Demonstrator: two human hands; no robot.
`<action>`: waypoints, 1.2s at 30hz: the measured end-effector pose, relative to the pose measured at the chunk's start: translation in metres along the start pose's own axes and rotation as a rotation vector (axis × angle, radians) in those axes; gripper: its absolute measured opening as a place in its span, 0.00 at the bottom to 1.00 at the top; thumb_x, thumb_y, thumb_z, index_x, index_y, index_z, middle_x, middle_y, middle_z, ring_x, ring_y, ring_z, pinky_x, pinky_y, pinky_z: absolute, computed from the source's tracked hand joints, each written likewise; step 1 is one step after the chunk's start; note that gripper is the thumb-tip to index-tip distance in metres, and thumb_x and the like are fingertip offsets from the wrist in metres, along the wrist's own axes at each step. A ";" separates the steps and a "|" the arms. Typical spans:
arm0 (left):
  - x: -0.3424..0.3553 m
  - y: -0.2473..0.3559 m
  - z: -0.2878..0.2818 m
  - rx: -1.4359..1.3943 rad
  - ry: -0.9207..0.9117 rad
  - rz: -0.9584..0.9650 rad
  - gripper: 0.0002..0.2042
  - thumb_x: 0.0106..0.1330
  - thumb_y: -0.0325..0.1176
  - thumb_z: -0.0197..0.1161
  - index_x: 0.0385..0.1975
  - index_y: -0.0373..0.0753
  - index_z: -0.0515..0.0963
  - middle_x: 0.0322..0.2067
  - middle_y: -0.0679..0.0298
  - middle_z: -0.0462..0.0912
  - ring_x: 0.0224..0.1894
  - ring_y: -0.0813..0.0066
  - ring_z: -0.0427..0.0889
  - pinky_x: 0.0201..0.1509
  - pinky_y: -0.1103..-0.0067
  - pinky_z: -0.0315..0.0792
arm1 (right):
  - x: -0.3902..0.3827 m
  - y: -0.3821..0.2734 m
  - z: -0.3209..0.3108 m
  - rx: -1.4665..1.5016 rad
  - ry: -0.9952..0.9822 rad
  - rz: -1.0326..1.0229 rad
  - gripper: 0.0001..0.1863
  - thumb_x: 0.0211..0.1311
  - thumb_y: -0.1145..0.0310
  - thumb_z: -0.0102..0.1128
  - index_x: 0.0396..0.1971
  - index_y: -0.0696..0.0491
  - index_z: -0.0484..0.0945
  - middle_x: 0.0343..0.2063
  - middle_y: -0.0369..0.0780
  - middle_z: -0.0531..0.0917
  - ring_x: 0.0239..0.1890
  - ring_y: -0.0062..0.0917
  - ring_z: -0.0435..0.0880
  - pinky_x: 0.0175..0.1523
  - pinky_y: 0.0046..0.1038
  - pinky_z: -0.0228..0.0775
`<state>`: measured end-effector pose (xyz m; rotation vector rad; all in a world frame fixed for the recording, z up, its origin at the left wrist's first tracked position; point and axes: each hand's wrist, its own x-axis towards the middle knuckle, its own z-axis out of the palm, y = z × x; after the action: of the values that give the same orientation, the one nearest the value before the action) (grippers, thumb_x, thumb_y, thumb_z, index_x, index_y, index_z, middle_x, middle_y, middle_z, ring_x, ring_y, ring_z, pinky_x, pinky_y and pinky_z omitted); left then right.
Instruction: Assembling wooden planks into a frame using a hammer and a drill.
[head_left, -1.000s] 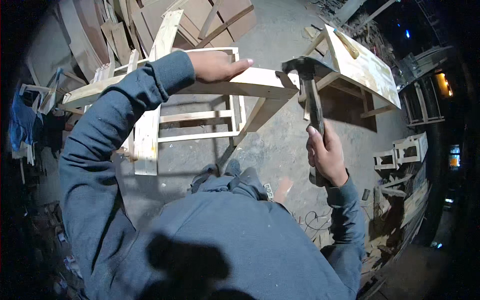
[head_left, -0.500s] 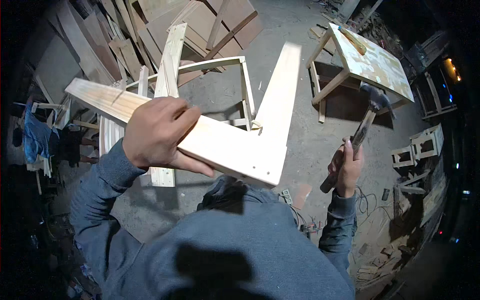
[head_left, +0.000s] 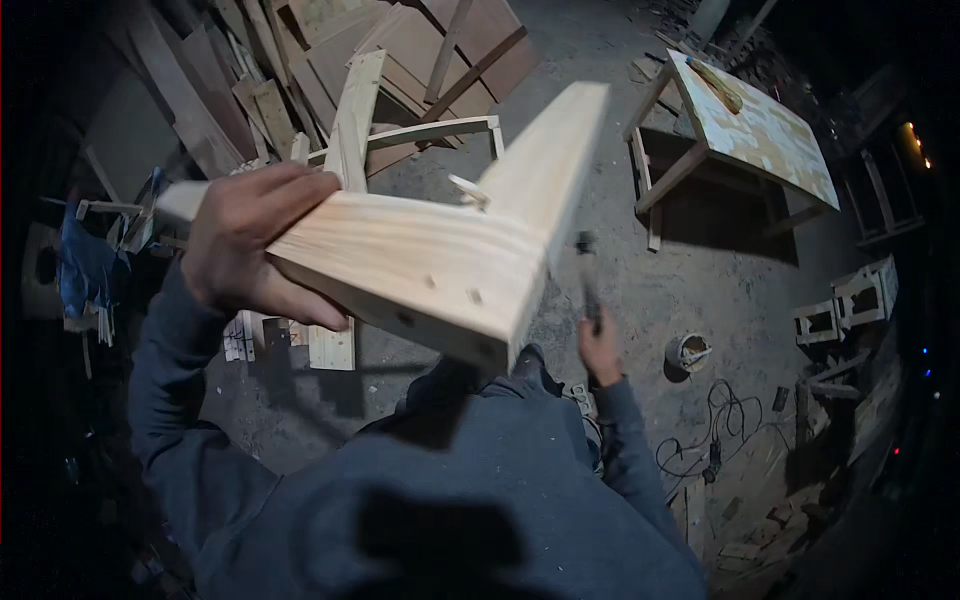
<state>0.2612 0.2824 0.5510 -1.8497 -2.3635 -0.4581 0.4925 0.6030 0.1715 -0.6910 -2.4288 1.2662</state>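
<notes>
Grey floor: we count one table upper right, one bucket right of centre. Two joined boards at centre, clasped thumb-and-fingers by our left hand; our right hand curls round one hammer.

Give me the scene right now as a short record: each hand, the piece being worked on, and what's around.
Left hand: grips the angled wooden piece
Right hand: holds the hammer, blurred, right of the piece in view
Piece detail: two small marks on the upper face, near the corner
Floor, right: bucket, tangled cable
Upper right: table with patchy top, yellowish object on it
Upper left: leaning panels
</notes>
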 end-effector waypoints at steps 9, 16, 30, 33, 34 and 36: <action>-0.047 0.022 0.003 -0.435 -0.127 -0.879 0.38 0.60 0.69 0.51 0.29 0.29 0.76 0.20 0.68 0.73 0.26 0.82 0.70 0.29 0.81 0.64 | 0.028 0.045 0.149 -0.570 -0.374 0.017 0.42 0.58 0.75 0.54 0.71 0.34 0.49 0.57 0.56 0.68 0.53 0.50 0.75 0.51 0.43 0.74; -0.133 0.045 0.041 -0.579 -0.057 -1.155 0.39 0.62 0.71 0.46 0.32 0.30 0.75 0.25 0.71 0.73 0.30 0.83 0.69 0.32 0.80 0.63 | 0.028 0.085 0.191 -0.540 -0.461 0.100 0.41 0.62 0.78 0.44 0.71 0.29 0.45 0.49 0.54 0.69 0.46 0.51 0.77 0.50 0.46 0.73; -0.317 0.065 0.156 -0.776 -0.366 -1.004 0.30 0.67 0.58 0.53 0.41 0.29 0.76 0.24 0.59 0.78 0.30 0.73 0.75 0.36 0.72 0.70 | -0.042 0.034 0.207 -0.396 0.059 0.308 0.37 0.58 0.70 0.55 0.69 0.49 0.53 0.53 0.55 0.68 0.58 0.50 0.66 0.62 0.47 0.59; -0.344 0.068 0.203 -0.759 -0.463 -0.943 0.25 0.69 0.53 0.52 0.46 0.32 0.76 0.29 0.51 0.81 0.31 0.64 0.77 0.40 0.70 0.71 | -0.088 0.035 0.208 -0.273 0.473 0.128 0.35 0.57 0.68 0.58 0.65 0.55 0.57 0.54 0.53 0.67 0.60 0.47 0.62 0.66 0.46 0.53; -0.349 0.067 0.223 -0.775 -0.466 -0.908 0.25 0.69 0.52 0.52 0.47 0.32 0.76 0.30 0.49 0.81 0.32 0.61 0.79 0.41 0.69 0.71 | -0.116 0.043 0.206 -0.298 0.467 0.225 0.35 0.57 0.68 0.58 0.65 0.55 0.57 0.54 0.53 0.67 0.60 0.47 0.62 0.66 0.46 0.53; -0.355 0.069 0.274 -0.742 -0.545 -0.899 0.26 0.68 0.54 0.52 0.46 0.33 0.77 0.31 0.48 0.82 0.33 0.56 0.80 0.41 0.67 0.71 | -0.189 0.067 0.206 -0.229 0.486 0.143 0.35 0.59 0.65 0.58 0.65 0.55 0.57 0.57 0.52 0.65 0.60 0.49 0.62 0.65 0.45 0.55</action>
<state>0.4453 0.0484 0.2080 -0.9694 -3.7376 -1.1455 0.5690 0.3925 -0.0092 -1.1066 -2.1571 0.7523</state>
